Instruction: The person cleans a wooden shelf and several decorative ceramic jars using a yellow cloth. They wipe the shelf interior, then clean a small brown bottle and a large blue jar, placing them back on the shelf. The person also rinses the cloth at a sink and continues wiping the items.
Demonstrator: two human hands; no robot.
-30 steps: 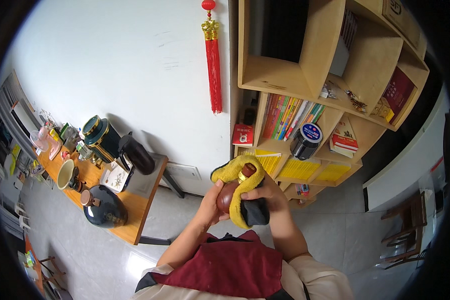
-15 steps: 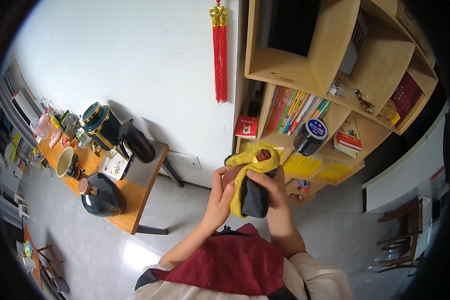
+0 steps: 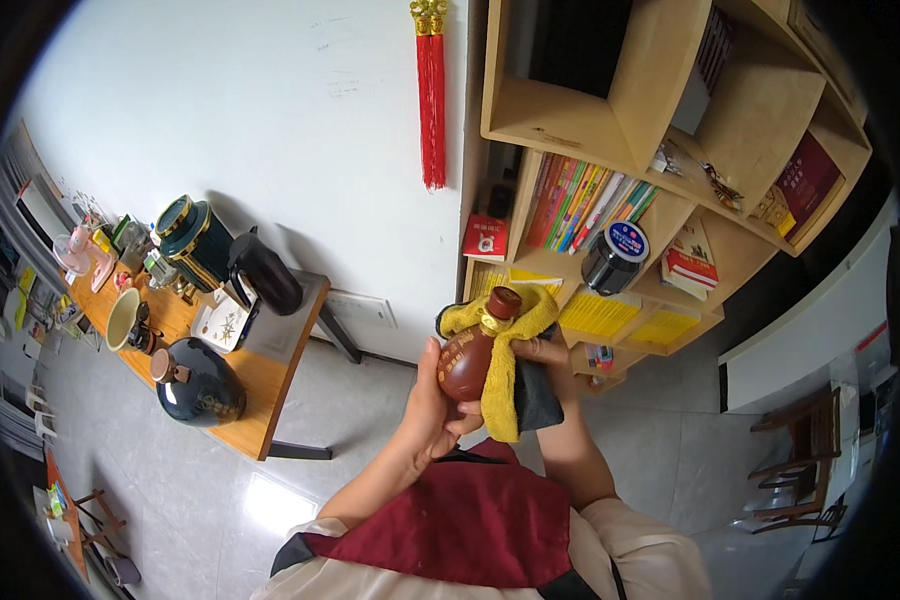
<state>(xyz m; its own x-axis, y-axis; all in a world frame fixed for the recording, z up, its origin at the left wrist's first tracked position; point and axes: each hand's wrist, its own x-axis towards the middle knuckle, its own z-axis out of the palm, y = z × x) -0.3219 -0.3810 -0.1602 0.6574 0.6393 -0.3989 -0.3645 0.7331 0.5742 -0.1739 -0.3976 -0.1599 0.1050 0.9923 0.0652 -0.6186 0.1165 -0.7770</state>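
A small brown ceramic bottle (image 3: pixel 467 362) with a dark red cap is upright in front of my chest. My left hand (image 3: pixel 433 400) grips its lower body from the left. My right hand (image 3: pixel 543 358) presses a yellow and grey cloth (image 3: pixel 505 375) against the bottle's right side. The cloth drapes over the bottle's neck and hangs down past my fingers, hiding most of the right hand.
A wooden bookshelf (image 3: pixel 620 120) with books and a black jar (image 3: pixel 612 257) stands just ahead. To the left a wooden side table (image 3: pixel 260 385) carries a dark round jug (image 3: pixel 198 385), a black kettle (image 3: pixel 264 272) and cups. A red tassel (image 3: pixel 432 95) hangs on the white wall.
The bottle has turned upright and is more exposed, with the cloth shifted to its right side and neck. Both hands stay in front of my chest.
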